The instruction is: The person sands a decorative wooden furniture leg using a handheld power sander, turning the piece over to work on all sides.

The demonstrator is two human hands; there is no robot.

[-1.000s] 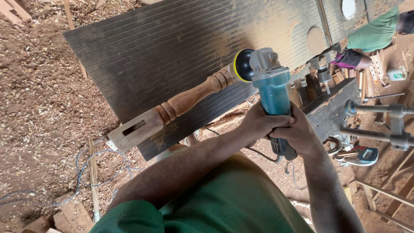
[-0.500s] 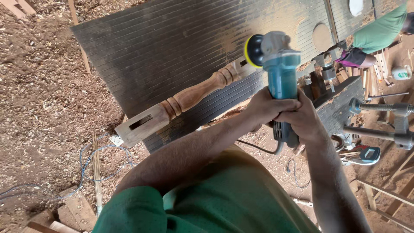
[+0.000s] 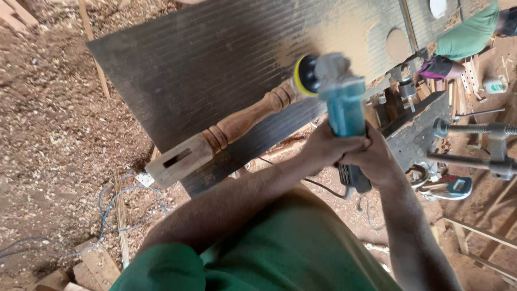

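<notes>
Both hands are gripping the teal-bodied handheld power sander [image 3: 344, 108]: left hand [image 3: 326, 148] wrapping the body from the near side, right hand [image 3: 377, 159] closing around it just beside, fingers clamped tight. Its yellow-rimmed black sanding disc [image 3: 306, 75] is meeting the top end of the turned brown wooden spindle with a square mortised foot [image 3: 226, 129]. The spindle is lying diagonally over the near edge of the dark ribbed, dust-coated board [image 3: 215, 59], foot overhanging the shaving-strewn floor [image 3: 48, 124]. Judging by contact, light even pressure and a disc kept flat to the curve would be avoiding gouges. A black cord [image 3: 323, 186] is trailing below.
</notes>
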